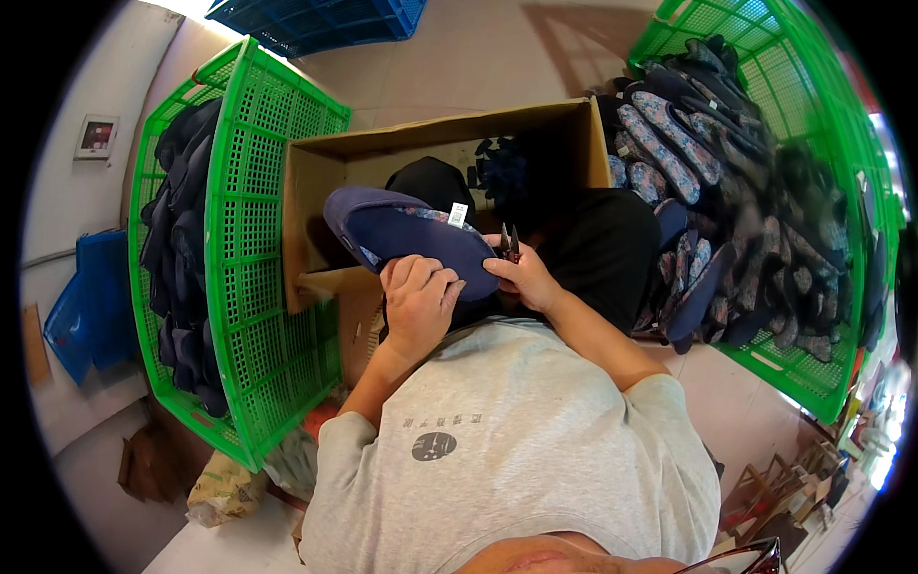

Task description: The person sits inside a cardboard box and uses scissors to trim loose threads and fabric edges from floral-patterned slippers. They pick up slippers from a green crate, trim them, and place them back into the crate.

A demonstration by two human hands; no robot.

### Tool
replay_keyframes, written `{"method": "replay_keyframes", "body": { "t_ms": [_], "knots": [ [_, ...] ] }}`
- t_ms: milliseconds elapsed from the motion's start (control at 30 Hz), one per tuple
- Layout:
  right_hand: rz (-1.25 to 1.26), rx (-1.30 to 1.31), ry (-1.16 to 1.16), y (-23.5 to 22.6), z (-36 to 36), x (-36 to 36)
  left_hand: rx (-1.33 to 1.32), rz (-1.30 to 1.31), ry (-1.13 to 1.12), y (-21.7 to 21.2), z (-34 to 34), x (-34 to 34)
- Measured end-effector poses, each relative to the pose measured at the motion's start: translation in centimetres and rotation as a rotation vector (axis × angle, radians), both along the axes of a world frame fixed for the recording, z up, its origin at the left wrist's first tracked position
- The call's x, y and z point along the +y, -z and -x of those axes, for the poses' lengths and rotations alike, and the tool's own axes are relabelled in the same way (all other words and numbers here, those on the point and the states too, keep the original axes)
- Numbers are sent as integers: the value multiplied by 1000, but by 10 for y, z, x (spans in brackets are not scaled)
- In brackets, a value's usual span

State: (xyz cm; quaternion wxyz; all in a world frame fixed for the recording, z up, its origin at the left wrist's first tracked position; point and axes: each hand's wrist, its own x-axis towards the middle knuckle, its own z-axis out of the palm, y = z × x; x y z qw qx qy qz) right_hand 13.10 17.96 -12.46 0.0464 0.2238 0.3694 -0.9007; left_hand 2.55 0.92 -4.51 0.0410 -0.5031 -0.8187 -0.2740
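Observation:
A navy slipper (445, 251) is held over my lap, its dark sole facing up and its toe or heel end pointing left. Blue-and-pink floral lining shows along its far edge, next to a white tag (458, 214). My left hand (419, 295) grips the slipper's near edge with fingers curled on the sole. At the slipper's right end, my right hand (528, 277) pinches it with the thumb on the sole. Tucked in that same hand is a pair of thread snips (510, 241), dark blades pointing away from me. The fingers beneath the slipper are hidden.
An open cardboard box (449, 132) stands in front of my knees, with small dark pieces (502, 170) inside. On the left, a green plastic crate (277, 268) holds dark slippers (180, 258). A green crate (765, 48) at right overflows with floral-lined slippers (669, 143). Beyond lies a blue crate (320, 21).

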Motion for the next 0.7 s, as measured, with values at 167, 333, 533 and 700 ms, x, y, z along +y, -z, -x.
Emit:
{"method": "replay_keyframes", "body": {
  "t_ms": [167, 333, 533, 700],
  "knots": [
    [15, -20, 23, 5, -1, 0, -35, -55, 51, -3, 3, 12],
    [55, 41, 18, 18, -1, 1, -49, -217, 107, -16, 31, 55],
    [78, 50, 29, 20, -3, 3, -69, -144, 201, -16, 55, 99],
    [108, 58, 83, 23, -3, 7, -47, -114, 241, -29, 58, 80]
  ]
}}
